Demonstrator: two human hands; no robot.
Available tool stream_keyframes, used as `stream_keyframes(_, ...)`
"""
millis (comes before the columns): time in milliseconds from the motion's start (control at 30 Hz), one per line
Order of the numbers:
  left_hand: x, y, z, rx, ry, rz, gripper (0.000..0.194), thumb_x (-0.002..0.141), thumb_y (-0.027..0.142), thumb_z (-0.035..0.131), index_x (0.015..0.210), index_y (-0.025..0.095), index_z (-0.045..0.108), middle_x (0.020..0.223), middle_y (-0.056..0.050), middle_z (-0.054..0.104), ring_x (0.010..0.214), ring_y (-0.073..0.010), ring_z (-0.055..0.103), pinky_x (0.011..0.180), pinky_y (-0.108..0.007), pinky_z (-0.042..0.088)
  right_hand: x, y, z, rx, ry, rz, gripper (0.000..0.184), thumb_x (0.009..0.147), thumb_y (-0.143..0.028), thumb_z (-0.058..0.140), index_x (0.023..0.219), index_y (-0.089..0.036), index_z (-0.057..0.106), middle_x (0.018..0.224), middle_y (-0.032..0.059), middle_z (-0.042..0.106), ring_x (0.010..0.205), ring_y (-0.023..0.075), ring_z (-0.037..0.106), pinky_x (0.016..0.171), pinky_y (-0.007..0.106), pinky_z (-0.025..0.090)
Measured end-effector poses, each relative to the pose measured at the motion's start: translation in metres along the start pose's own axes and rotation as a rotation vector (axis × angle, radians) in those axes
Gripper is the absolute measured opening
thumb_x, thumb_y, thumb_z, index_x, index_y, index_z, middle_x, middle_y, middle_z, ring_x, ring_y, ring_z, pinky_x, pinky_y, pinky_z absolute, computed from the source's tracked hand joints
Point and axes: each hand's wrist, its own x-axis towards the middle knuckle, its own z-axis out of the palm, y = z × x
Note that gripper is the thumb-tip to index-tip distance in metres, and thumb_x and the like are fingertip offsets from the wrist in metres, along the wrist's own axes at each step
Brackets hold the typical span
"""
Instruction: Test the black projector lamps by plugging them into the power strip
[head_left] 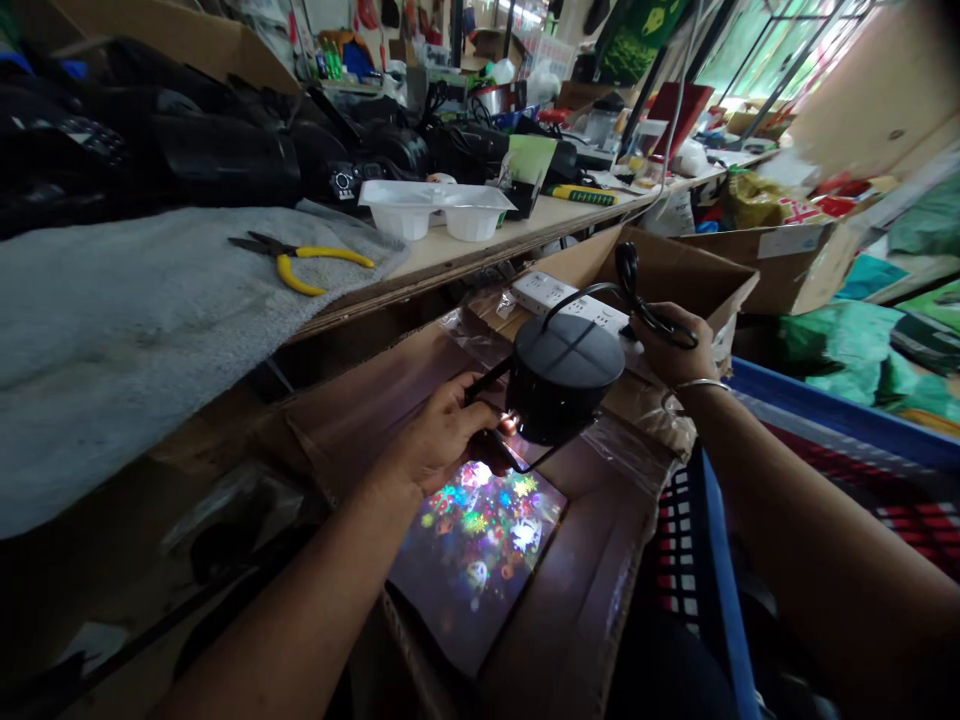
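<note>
My left hand (pixel 442 435) is closed around the side of a round black projector lamp (pixel 564 385), held over an open cardboard box (pixel 352 420). The lamp casts coloured snowflake shapes (pixel 480 525) onto a dark panel below it. My right hand (pixel 675 345), with a bangle on the wrist, is closed on the lamp's black cable (pixel 637 295) where it loops up beside a white power strip (pixel 559 295).
Yellow-handled pliers (pixel 307 262) lie on a grey cloth (pixel 112 320) on the workbench. A white two-cup plastic tray (pixel 439 205) sits behind them, near black devices and cables. Another cardboard box (pixel 787 260) stands right, above a blue crate rim (pixel 825 410).
</note>
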Motion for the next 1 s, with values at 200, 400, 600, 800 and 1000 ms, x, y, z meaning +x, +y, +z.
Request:
stream_keyframes(200,0.000,0.000,-0.001,0.008,-0.016,0.000,0.025,0.059,0.010,0.055,0.083,0.017,0.052,0.059,0.002,0.057,0.044,-0.0111,0.053,0.039,-0.023,0.046,-0.001,0.005,0.002,0.027,0.008,-0.005,0.025,0.074,-0.027,0.063,0.093,-0.013,0.069,0.083,0.0089,0.069,0.075,0.0178,0.062,0.065,0.023,0.043)
stream_keyframes(400,-0.001,-0.001,-0.002,-0.015,-0.037,-0.007,0.026,0.059,0.011,0.055,0.083,0.017,0.050,0.060,0.002,0.056,0.043,-0.0117,0.053,0.038,-0.025,0.046,0.000,0.013,0.005,0.035,0.022,-0.014,0.025,0.072,-0.028,0.064,0.093,-0.014,0.068,0.083,0.0077,0.069,0.075,0.0180,0.063,0.064,0.023,0.043)
stream_keyframes(600,0.000,-0.001,-0.002,0.001,-0.018,-0.002,0.028,0.058,0.012,0.055,0.085,0.017,0.050,0.059,0.001,0.057,0.042,-0.0125,0.052,0.037,-0.025,0.045,0.000,0.013,0.005,0.016,0.029,-0.021,0.027,0.073,-0.031,0.064,0.093,-0.014,0.069,0.083,0.0082,0.069,0.076,0.0180,0.064,0.066,0.023,0.044)
stream_keyframes(800,-0.001,0.001,-0.001,0.011,0.020,0.020,0.023,0.058,0.011,0.057,0.080,0.017,0.051,0.058,0.001,0.058,0.045,-0.0115,0.052,0.039,-0.022,0.044,-0.001,0.008,0.004,0.005,0.029,0.002,0.025,0.073,-0.028,0.065,0.093,-0.014,0.069,0.082,0.0085,0.069,0.076,0.0180,0.063,0.066,0.023,0.044)
stream_keyframes(1000,-0.002,0.001,-0.002,-0.006,0.017,0.019,0.025,0.057,0.009,0.056,0.081,0.017,0.053,0.059,0.002,0.057,0.047,-0.0108,0.053,0.042,-0.021,0.044,-0.001,0.008,0.004,-0.001,0.034,-0.003,0.025,0.073,-0.028,0.065,0.093,-0.013,0.068,0.083,0.0091,0.069,0.077,0.0188,0.064,0.066,0.024,0.045)
